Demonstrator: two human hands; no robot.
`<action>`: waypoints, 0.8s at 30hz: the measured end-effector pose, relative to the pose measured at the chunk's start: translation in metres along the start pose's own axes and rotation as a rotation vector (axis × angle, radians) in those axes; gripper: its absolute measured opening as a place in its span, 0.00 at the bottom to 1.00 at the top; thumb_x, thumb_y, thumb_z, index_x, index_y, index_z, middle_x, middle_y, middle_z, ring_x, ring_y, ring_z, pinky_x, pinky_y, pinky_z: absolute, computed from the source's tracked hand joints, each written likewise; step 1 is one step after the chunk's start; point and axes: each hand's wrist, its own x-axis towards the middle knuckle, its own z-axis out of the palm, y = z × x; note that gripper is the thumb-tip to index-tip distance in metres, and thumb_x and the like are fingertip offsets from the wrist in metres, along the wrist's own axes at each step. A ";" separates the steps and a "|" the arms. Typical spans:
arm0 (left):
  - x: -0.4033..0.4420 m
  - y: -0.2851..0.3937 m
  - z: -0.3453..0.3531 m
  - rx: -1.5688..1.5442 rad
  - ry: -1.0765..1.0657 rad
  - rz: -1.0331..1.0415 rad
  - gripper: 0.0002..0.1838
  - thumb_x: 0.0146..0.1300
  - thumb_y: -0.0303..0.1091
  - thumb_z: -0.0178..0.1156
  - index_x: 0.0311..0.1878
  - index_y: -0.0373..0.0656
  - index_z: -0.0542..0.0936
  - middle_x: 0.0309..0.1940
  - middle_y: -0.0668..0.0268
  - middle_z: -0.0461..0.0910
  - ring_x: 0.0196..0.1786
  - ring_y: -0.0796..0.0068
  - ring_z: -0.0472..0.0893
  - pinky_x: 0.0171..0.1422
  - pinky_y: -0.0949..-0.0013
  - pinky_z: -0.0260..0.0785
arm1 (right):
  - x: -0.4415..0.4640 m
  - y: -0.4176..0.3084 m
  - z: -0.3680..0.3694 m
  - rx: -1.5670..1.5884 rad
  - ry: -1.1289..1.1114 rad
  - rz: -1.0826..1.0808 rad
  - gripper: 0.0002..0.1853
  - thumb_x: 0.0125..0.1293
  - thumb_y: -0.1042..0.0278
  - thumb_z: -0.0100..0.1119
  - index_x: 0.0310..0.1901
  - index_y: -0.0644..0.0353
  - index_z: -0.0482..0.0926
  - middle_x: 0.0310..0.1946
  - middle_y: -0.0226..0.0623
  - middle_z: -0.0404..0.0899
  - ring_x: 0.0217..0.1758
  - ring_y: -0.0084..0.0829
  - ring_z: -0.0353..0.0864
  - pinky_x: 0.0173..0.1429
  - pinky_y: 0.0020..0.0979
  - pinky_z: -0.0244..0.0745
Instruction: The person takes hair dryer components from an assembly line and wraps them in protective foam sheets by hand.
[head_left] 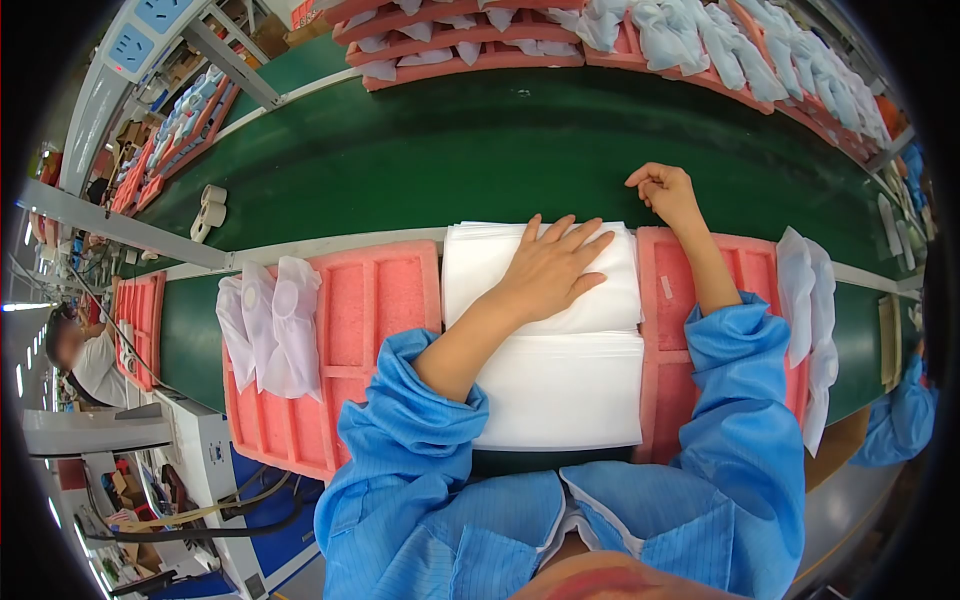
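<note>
My left hand [555,268] lies flat with its fingers spread on the upper of two stacks of thin white sheets or bags [560,390]; I cannot tell which. The lower stack adjoins it, closer to my body. Beyond the right edge of the stacks, my right hand [668,195] is raised over the green conveyor belt [450,150], its fingers curled in and nothing visible in them. Pink compartment trays flank the stacks. On the left tray [405,290] rest several wrapped items [270,320] in translucent white bags. My right forearm passes over the right tray [655,390].
More pink trays [470,72] are piled across the belt, loaded with bagged items [690,40]. Two white tape rolls [208,212] sit at left on the belt. More bagged pieces [808,310] lie on the right tray's far side. A person [95,360] is at far left.
</note>
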 end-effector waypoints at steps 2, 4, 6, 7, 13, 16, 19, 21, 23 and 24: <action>0.000 0.000 0.000 0.003 0.002 0.000 0.27 0.68 0.50 0.51 0.68 0.52 0.68 0.69 0.62 0.64 0.71 0.54 0.62 0.73 0.40 0.47 | 0.000 0.000 0.000 0.000 0.005 -0.003 0.12 0.56 0.83 0.47 0.33 0.65 0.84 0.19 0.31 0.75 0.24 0.20 0.73 0.30 0.23 0.69; 0.000 0.000 0.000 0.003 0.003 0.000 0.27 0.68 0.50 0.51 0.68 0.52 0.68 0.69 0.62 0.64 0.71 0.54 0.62 0.73 0.40 0.47 | 0.000 0.001 0.001 -0.002 0.006 -0.015 0.13 0.56 0.84 0.47 0.34 0.65 0.83 0.19 0.29 0.74 0.22 0.18 0.71 0.27 0.21 0.66; 0.000 0.000 0.000 0.004 0.004 0.001 0.27 0.68 0.50 0.51 0.68 0.52 0.68 0.69 0.62 0.64 0.71 0.54 0.62 0.73 0.40 0.47 | 0.000 0.001 0.001 -0.003 0.007 -0.027 0.13 0.56 0.85 0.46 0.34 0.64 0.83 0.19 0.27 0.73 0.21 0.16 0.69 0.24 0.19 0.64; 0.000 0.000 -0.001 0.006 0.001 0.000 0.27 0.69 0.50 0.51 0.68 0.52 0.68 0.69 0.62 0.64 0.71 0.54 0.62 0.73 0.40 0.47 | 0.000 0.001 0.001 -0.002 0.006 -0.024 0.13 0.56 0.85 0.46 0.34 0.64 0.83 0.19 0.27 0.73 0.21 0.16 0.69 0.24 0.19 0.64; 0.000 0.000 -0.001 0.008 -0.014 -0.006 0.27 0.69 0.48 0.51 0.69 0.52 0.67 0.70 0.63 0.63 0.71 0.53 0.61 0.73 0.41 0.46 | 0.000 0.002 0.002 0.003 0.007 -0.017 0.13 0.56 0.85 0.46 0.34 0.64 0.83 0.19 0.27 0.73 0.21 0.16 0.69 0.23 0.18 0.63; 0.000 0.000 -0.001 0.004 -0.031 -0.012 0.27 0.68 0.47 0.52 0.69 0.53 0.66 0.71 0.64 0.61 0.71 0.53 0.61 0.74 0.42 0.45 | 0.001 0.003 0.002 0.007 0.005 -0.019 0.13 0.56 0.85 0.46 0.34 0.64 0.83 0.19 0.27 0.73 0.20 0.16 0.69 0.23 0.18 0.63; 0.000 0.000 -0.002 0.003 -0.030 -0.009 0.27 0.68 0.48 0.52 0.69 0.53 0.66 0.71 0.64 0.61 0.71 0.53 0.61 0.74 0.42 0.45 | 0.001 0.003 0.001 0.001 0.006 -0.022 0.13 0.56 0.85 0.46 0.34 0.64 0.83 0.19 0.27 0.73 0.20 0.16 0.69 0.23 0.18 0.63; 0.000 0.000 -0.001 0.003 -0.031 -0.009 0.27 0.68 0.48 0.52 0.69 0.53 0.66 0.71 0.64 0.61 0.71 0.53 0.61 0.74 0.42 0.45 | 0.001 0.003 0.002 -0.007 0.007 -0.021 0.13 0.56 0.85 0.46 0.34 0.64 0.83 0.19 0.27 0.73 0.20 0.16 0.69 0.23 0.18 0.63; 0.000 0.000 -0.001 0.008 -0.028 -0.008 0.27 0.68 0.48 0.52 0.69 0.53 0.66 0.71 0.64 0.61 0.71 0.53 0.61 0.74 0.42 0.45 | 0.001 0.002 0.002 -0.012 0.015 -0.027 0.13 0.56 0.85 0.47 0.34 0.64 0.83 0.19 0.27 0.73 0.20 0.16 0.69 0.23 0.18 0.63; 0.000 0.000 -0.001 0.008 -0.028 -0.008 0.27 0.68 0.48 0.52 0.69 0.53 0.66 0.71 0.64 0.61 0.71 0.53 0.61 0.74 0.42 0.45 | 0.001 0.003 0.002 -0.012 0.015 -0.027 0.13 0.56 0.85 0.47 0.34 0.64 0.83 0.19 0.27 0.73 0.20 0.16 0.69 0.23 0.18 0.63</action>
